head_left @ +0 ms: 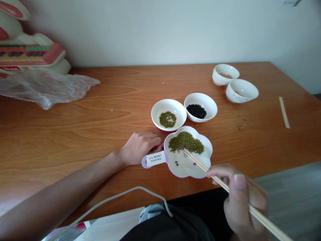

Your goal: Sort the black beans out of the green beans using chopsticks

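A pair of light wooden chopsticks (198,162) is held in my right hand (242,197), their tips close together at the green beans (185,141) in a flower-shaped white dish (185,167) with a purple rim. My left hand (140,147) rests on the table at the dish's left edge, beside its labelled handle (155,159), fingers curled; whether it grips anything is hidden. Just behind the dish stand a white bowl (157,115) with green beans (167,119) and another white bowl (212,107) with black beans (197,111).
Two more white bowls (220,80) (238,96) stand at the back right of the wooden table (120,120). A paper chopstick sleeve (284,112) lies at the right. A plastic bag (60,88) and a bunny-shaped object (30,55) are at the back left. A cable (120,192) crosses the front.
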The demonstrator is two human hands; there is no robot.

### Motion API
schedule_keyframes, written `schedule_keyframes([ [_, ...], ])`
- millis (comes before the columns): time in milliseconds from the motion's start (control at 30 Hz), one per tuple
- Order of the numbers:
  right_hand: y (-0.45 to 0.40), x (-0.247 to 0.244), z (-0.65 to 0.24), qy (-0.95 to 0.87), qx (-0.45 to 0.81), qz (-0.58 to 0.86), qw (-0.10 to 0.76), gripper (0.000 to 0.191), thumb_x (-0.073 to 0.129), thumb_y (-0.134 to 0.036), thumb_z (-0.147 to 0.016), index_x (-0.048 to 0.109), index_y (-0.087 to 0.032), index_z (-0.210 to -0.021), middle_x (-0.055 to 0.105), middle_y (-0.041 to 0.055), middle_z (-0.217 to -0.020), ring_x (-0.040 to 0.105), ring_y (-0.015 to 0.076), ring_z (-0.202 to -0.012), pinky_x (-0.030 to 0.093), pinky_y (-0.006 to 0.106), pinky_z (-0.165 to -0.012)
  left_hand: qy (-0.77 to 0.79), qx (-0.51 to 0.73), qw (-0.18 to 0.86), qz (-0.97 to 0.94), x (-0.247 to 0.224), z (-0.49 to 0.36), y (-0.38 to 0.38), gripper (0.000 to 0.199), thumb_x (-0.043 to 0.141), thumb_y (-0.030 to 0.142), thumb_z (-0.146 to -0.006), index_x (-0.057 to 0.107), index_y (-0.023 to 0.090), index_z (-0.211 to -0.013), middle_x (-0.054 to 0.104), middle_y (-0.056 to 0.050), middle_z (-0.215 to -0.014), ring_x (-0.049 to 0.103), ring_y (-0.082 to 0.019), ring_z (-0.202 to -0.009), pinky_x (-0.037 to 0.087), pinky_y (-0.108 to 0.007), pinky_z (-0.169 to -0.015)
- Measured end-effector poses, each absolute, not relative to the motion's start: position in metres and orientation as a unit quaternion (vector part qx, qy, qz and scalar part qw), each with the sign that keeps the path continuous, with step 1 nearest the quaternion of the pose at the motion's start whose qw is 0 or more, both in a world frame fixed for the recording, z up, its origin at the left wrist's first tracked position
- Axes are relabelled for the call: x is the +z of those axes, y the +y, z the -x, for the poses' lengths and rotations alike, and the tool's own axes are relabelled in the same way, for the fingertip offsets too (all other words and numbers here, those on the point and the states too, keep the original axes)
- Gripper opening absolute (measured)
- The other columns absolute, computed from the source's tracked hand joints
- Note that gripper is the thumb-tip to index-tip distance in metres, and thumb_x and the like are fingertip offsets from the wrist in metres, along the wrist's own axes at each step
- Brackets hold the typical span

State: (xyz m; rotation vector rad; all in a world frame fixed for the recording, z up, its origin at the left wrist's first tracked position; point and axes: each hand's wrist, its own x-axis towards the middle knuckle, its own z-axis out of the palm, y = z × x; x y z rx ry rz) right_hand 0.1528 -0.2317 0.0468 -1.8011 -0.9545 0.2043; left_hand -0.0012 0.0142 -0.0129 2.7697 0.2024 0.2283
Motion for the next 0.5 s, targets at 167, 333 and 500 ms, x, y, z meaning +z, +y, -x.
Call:
schedule_keyframes([
  [167,-0.2293,0.0459,-0.1463,-0.422,0.102,0.729,0.529,0.043,0.039,-0.041,-0.106,0.072,-0.022,-0.086,0.074,0.0030,-0.081,0.067,0.0161,-0.070,0.046,0.032,-0.063,0.075,0.072,0.178,-0.978,-0.0133,0.0013,0.0141,0.033,0.045,0.028,-0.102,0.053,0.018,-0.072,0.061,0.000,-0.073,0.051,-0.012,-0.065,0.034,-0.027,-0.059],
  [333,-0.2271,0.0432,-0.1482,-0.441,0.113,0.731,0.509,0.037,0.040,-0.033,-0.107,0.071,-0.022,-0.091,0.075,0.0022,-0.084,0.067,0.0157,-0.074,0.047,0.032,-0.068,0.074,0.066,0.181,-0.979,-0.0129,0.0017,0.0145,0.033,0.045,0.028,-0.102,0.053,0.018,-0.072,0.061,0.000,-0.073,0.052,-0.012,-0.065,0.034,-0.027,-0.059],
  [500,-0.2311,0.0451,-0.1517,-0.410,0.073,0.741,0.526,0.043,0.039,-0.039,-0.107,0.073,-0.022,-0.087,0.074,0.0012,-0.083,0.064,0.0136,-0.071,0.044,0.031,-0.064,0.075,0.072,0.176,-0.979,-0.0147,0.0018,0.0151,0.034,0.044,0.028,-0.103,0.052,0.018,-0.072,0.060,0.000,-0.073,0.051,-0.012,-0.065,0.034,-0.027,-0.060],
])
